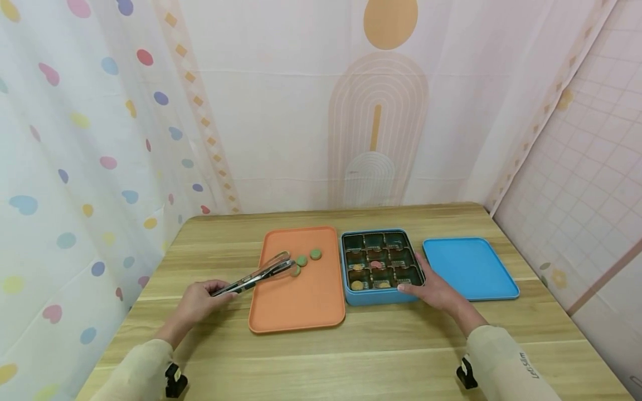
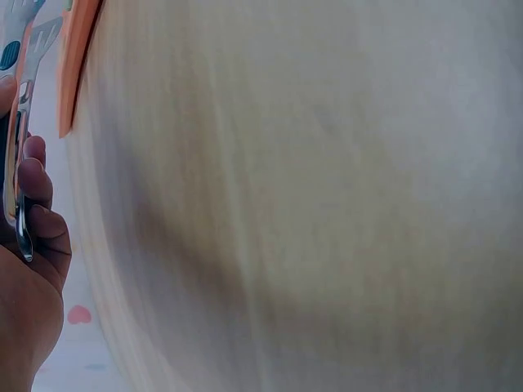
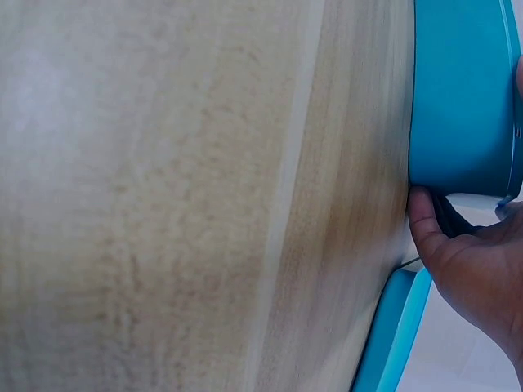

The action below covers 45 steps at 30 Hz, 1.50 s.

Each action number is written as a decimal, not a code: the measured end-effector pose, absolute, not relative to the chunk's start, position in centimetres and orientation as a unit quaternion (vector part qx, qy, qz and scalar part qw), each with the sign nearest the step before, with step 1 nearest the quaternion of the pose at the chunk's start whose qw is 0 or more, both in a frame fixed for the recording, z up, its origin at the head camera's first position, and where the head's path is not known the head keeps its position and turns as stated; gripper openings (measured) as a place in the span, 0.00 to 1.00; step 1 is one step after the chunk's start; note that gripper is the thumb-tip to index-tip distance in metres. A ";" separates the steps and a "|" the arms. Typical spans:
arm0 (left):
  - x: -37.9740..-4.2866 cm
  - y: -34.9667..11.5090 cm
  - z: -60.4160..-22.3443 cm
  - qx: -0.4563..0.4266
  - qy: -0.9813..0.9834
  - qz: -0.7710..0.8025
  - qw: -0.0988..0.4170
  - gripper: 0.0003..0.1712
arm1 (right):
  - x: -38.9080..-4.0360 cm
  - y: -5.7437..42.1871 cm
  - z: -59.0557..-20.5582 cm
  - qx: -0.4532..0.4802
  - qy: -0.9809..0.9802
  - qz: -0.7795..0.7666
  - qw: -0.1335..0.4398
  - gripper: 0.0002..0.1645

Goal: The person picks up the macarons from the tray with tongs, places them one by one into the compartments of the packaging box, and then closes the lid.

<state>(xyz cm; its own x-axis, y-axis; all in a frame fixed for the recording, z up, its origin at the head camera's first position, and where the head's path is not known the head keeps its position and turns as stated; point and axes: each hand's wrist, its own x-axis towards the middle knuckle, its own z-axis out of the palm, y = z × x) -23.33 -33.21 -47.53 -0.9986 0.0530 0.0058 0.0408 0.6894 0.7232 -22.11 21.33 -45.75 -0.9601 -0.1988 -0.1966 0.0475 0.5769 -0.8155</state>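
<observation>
My left hand (image 1: 200, 303) holds metal tongs (image 1: 251, 280) by the handle end. Their tips reach over the orange tray (image 1: 296, 312), at a green round piece (image 1: 295, 271); whether they pinch it I cannot tell. Two more green pieces lie just beyond, one of them (image 1: 315, 254) farther right. At its front right corner, my right hand (image 1: 436, 287) grips the blue box (image 1: 381, 297), thumb over the rim and fingers along the side. Inside sits a dark divided insert with several compartments. A pink piece (image 1: 376, 265) and several yellowish pieces, one (image 1: 356, 285) at front left, lie in it.
A flat blue lid (image 1: 471, 270) lies right of the box. The orange tray stands close to the box's left side. All rest on a wooden table (image 1: 321, 367), with patterned curtains (image 1: 281, 122) behind and at the sides.
</observation>
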 end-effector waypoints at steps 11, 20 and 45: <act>-23.4 -33.1 -48.1 0.030 0.920 0.390 0.013 0.19 | -22.2 21.4 -45.8 -0.043 0.878 -0.457 0.134 0.66; -23.4 -32.9 -48.4 0.036 0.918 0.393 0.022 0.18 | -22.0 21.3 -45.7 -0.045 0.877 -0.460 0.129 0.66; -23.3 -32.7 -48.4 0.047 0.925 0.377 0.003 0.16 | -22.1 21.4 -45.8 -0.048 0.874 -0.466 0.129 0.66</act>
